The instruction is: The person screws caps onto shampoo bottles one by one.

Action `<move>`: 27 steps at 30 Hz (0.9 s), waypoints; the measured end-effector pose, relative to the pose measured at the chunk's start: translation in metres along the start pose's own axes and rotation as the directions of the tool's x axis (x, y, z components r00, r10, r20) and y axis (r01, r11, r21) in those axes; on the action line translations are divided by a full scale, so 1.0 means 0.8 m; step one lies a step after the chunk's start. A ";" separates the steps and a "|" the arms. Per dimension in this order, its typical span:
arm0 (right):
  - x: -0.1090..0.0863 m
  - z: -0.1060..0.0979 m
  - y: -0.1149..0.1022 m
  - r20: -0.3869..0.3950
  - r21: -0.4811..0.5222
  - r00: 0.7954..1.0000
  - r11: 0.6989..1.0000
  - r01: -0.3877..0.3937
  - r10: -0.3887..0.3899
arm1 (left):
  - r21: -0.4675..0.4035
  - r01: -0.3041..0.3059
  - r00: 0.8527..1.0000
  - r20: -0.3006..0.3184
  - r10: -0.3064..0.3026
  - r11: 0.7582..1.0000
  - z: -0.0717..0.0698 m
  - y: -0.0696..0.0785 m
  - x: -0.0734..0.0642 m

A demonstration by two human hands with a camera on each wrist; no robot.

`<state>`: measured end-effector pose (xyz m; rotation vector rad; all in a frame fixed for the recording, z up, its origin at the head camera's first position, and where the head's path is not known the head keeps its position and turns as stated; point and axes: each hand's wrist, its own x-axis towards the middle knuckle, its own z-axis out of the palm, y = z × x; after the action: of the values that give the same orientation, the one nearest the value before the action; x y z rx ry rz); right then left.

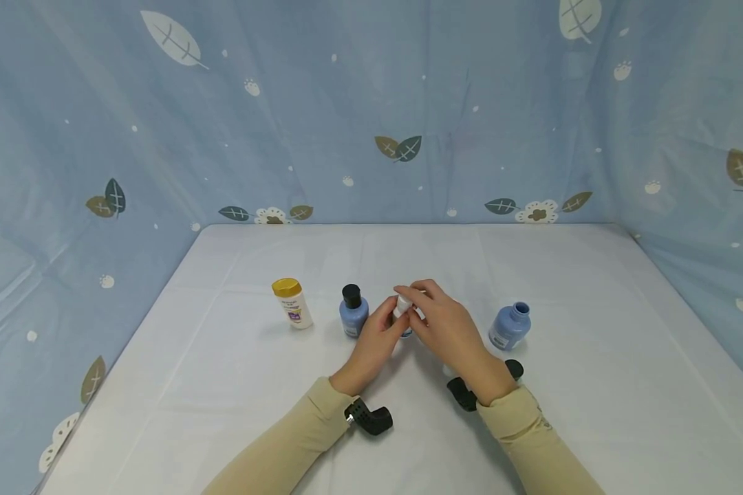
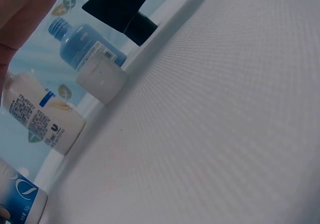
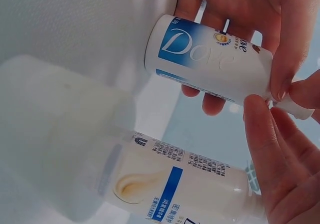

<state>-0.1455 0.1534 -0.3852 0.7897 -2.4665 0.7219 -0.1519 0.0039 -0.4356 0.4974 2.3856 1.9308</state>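
White bottle (image 3: 210,58) between blue bottles (image 1: 353,320): left hand (image 1: 374,340) grips it, right hand (image 1: 450,328) pinches cap (image 3: 298,107). Slack left grip might let it spin; a right-hand swing could topple the nearby cream bottle (image 3: 165,176).

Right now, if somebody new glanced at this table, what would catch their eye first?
Probably the bare left hand at the head view's centre, gripping a white bottle with a blue Dove label, while the bare right hand pinches its small white top. After that, likely the gold-capped white bottle at the group's left end and the uncapped blue bottle right of the hands.
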 end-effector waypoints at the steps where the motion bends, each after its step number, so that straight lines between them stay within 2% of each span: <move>1: 0.000 0.000 0.000 0.002 0.000 1.000 1.000 -0.002 0.002 | -0.005 0.001 1.000 0.003 -0.001 1.000 -0.001 0.005 -0.001; 6: 0.001 0.000 0.000 0.009 -0.002 1.000 1.000 -0.004 0.004 | -0.009 0.002 1.000 0.012 -0.002 1.000 -0.003 0.030 -0.007; 9: 0.000 0.000 0.000 0.013 -0.005 1.000 1.000 -0.006 0.007 | -0.008 0.006 1.000 0.013 -0.006 1.000 -0.003 0.036 -0.009; 16: 0.000 0.001 0.000 0.017 -0.009 1.000 1.000 -0.015 0.015 | -0.003 0.008 1.000 0.011 -0.008 1.000 -0.003 0.033 -0.009; 18: 0.001 0.000 0.000 0.014 -0.010 1.000 1.000 -0.018 0.018 | 0.008 0.012 1.000 0.001 -0.012 1.000 -0.002 0.021 -0.006; 20: 0.001 0.001 -0.001 0.014 -0.009 1.000 1.000 -0.023 0.024 | 0.014 0.022 1.000 -0.008 -0.022 1.000 -0.002 0.020 -0.006; 23: 0.001 0.001 -0.001 0.018 -0.008 0.999 0.999 -0.034 0.035 | 0.031 0.019 1.000 -0.014 -0.018 0.999 -0.001 0.022 -0.006; 25: 0.001 0.001 -0.001 0.023 -0.008 0.999 0.999 -0.040 0.040 | 0.029 0.024 1.000 -0.005 -0.024 0.999 -0.003 0.035 -0.009; 27: 0.001 0.001 -0.001 0.026 -0.009 0.999 0.999 -0.041 0.041 | 0.031 0.019 1.000 0.001 -0.019 0.999 -0.003 0.035 -0.009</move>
<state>-0.1457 0.1523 -0.3849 0.7520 -2.5139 0.7201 -0.1389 0.0047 -0.4095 0.4746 2.4135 1.8886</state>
